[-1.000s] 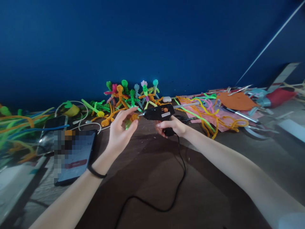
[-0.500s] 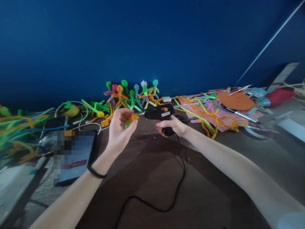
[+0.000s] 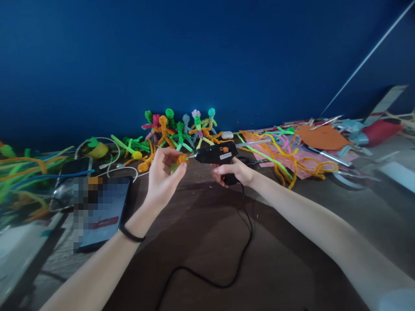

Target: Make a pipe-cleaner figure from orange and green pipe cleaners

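Between the fingers and thumb of my left hand is a small coiled pipe cleaner piece, orange with some yellow-green below it. My fingers cover much of it. My right hand is wrapped around the handle of a black hot glue gun, which points left. The metal nozzle touches or nearly touches the orange coil; I cannot tell which. A clear glue stick sticks out of the back of the gun. From the handle a black cord runs down across the dark table.
Several pipe cleaner figures stand along the blue wall. On the right lie loose pipe cleaners, an orange sheet and scissors. A tablet rests beside my left forearm, with more pipe cleaners at far left.
Both hands stay almost in place. The glue gun has tilted very slightly, and its nozzle still meets the orange coil.
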Demonstrator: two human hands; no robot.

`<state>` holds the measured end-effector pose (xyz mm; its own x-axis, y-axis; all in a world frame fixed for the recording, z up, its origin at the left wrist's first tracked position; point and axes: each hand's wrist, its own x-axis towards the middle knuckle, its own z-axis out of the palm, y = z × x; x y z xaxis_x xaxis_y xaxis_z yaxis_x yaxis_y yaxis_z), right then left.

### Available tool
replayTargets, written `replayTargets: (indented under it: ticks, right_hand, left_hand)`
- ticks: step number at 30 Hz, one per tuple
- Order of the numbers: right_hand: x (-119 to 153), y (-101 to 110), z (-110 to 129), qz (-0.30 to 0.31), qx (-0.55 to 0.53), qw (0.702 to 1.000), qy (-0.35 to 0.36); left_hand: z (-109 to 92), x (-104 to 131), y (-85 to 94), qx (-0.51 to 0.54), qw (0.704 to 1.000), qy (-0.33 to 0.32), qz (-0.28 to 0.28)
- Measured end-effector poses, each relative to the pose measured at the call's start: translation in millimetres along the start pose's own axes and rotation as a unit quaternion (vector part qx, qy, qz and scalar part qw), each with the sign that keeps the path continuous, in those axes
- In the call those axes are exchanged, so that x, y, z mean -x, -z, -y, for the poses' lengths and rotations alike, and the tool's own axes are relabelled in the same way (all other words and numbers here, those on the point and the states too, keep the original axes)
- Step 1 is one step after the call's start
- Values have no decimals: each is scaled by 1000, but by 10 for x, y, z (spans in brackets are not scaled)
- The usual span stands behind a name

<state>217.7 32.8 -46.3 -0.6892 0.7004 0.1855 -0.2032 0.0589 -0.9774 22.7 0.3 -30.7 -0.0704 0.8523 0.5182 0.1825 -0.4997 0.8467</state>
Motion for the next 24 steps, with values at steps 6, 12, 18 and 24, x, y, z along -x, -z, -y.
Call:
replayTargets:
  ticks: [6, 12, 18, 24]
  right_hand:
    - [5, -18, 17, -15, 3, 1000, -18]
    - [12, -22, 15, -17, 10, 1000, -23]
    - [16, -23, 5, -15, 13, 1000, -19]
    - [5, -44, 23, -21, 10, 1000, -15]
  left_hand:
    - [6, -3, 6, -10, 1000, 2, -2]
    - [32, -6, 5, -23, 1000, -7, -4]
    - [39, -3, -9, -31, 999, -19, -3]
    - [48, 0, -12, -41, 999, -27, 0]
